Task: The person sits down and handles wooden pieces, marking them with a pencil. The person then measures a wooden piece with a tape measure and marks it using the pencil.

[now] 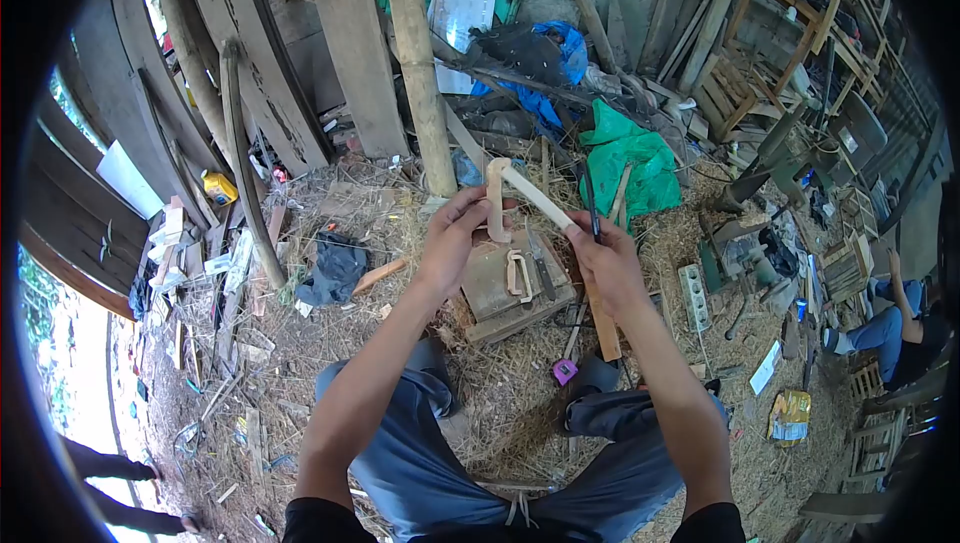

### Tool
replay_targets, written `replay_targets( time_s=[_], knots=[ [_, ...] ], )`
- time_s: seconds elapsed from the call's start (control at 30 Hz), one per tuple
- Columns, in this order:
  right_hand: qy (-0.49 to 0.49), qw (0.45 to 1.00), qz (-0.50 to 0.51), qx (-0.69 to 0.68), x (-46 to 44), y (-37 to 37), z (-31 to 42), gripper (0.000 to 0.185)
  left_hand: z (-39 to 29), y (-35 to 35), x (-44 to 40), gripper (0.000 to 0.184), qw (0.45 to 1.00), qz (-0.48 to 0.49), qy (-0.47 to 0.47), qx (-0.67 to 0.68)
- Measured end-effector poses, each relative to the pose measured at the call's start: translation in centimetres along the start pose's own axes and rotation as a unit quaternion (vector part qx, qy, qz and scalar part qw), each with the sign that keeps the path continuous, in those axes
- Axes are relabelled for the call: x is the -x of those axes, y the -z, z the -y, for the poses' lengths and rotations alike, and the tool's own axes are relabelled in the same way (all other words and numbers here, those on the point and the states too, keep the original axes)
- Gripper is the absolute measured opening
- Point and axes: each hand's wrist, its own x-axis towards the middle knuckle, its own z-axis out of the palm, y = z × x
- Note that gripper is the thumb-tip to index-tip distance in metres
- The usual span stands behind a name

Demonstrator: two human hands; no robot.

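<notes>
Curved pale-wood piece [495, 208] pinched by left hand [456, 240] meets straight whitish strip [540, 198] gripped by right hand [612, 263], apparently to align their ends.

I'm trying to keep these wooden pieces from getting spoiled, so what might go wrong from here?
The carved piece in the left grip and the pale strip in the right grip are held up in the air, so either might slip and drop. The smaller carved piece on the wooden block could get knocked off. The purple tape measure, down between the legs, might get kicked.
</notes>
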Motion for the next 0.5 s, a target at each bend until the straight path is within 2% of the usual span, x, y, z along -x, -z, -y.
replay_targets(
  time_s=[0.03,0.1,0.3,0.37,0.43,0.5],
  knots=[
    [0.028,0.999,0.01,-0.03,-0.1,0.2,0.0,0.022,-0.2,0.0,0.0,0.037,1.0,-0.006,0.001,0.029],
    [0.025,1.0,0.001,-0.007,-0.2,0.6,0.1,0.022,-0.3,0.2,-0.1,0.036,0.998,-0.013,0.001,0.058],
    [0.028,0.998,-0.026,0.042,-0.8,0.7,-1.0,0.021,0.3,1.5,-0.8,0.036,1.0,-0.012,-0.002,0.011],
    [0.026,0.999,-0.026,0.039,-1.7,0.9,-3.0,0.021,1.7,2.5,-1.6,0.036,0.999,-0.036,0.034,-0.014],
    [-0.129,0.99,-0.053,0.013,-2.5,0.7,-6.1,0.021,4.9,4.4,-2.3,0.036,0.994,-0.072,0.044,-0.066],
    [-0.167,0.983,-0.066,0.026,-3.1,0.0,-10.6,0.023,8.8,6.4,-3.1,0.036,0.987,-0.101,0.052,-0.114]
  ],
)
